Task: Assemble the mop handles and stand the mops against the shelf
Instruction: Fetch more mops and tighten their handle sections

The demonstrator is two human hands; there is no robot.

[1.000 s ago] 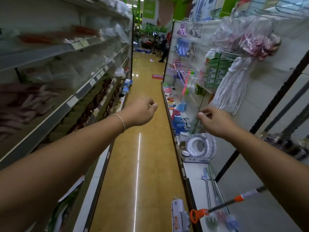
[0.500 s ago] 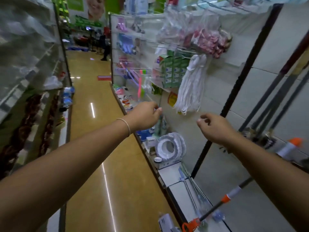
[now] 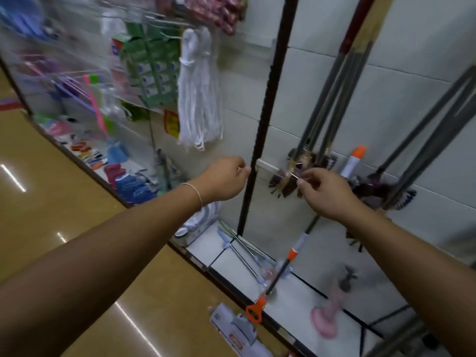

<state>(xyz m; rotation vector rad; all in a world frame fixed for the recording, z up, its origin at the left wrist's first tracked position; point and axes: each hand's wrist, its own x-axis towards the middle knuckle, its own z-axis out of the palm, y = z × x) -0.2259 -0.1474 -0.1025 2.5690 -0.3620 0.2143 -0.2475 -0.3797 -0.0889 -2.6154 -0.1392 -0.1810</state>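
My left hand (image 3: 226,179) and my right hand (image 3: 327,194) are held out in front of the white shelf (image 3: 231,276), both with fingers curled shut and nothing visible in them. Below my right hand a black mop handle (image 3: 279,271) leans on the shelf base, with an orange hanging loop (image 3: 253,313) at its low end and an orange and white collar higher up. An orange and white handle tip (image 3: 355,161) shows above my right hand. Several grey-handled brooms or mops (image 3: 332,99) stand against the back panel. Thin metal poles (image 3: 244,253) lie on the shelf base.
A black upright post (image 3: 268,112) stands between my hands. A white string mop head (image 3: 199,99) hangs at upper left among packaged goods. A pink plunger (image 3: 325,320) sits on the shelf base and a box (image 3: 237,331) lies on the aisle floor.
The view has swung right, from looking down the aisle to facing the shelf. Both hands have stayed raised and curled, now in front of the leaning handles.
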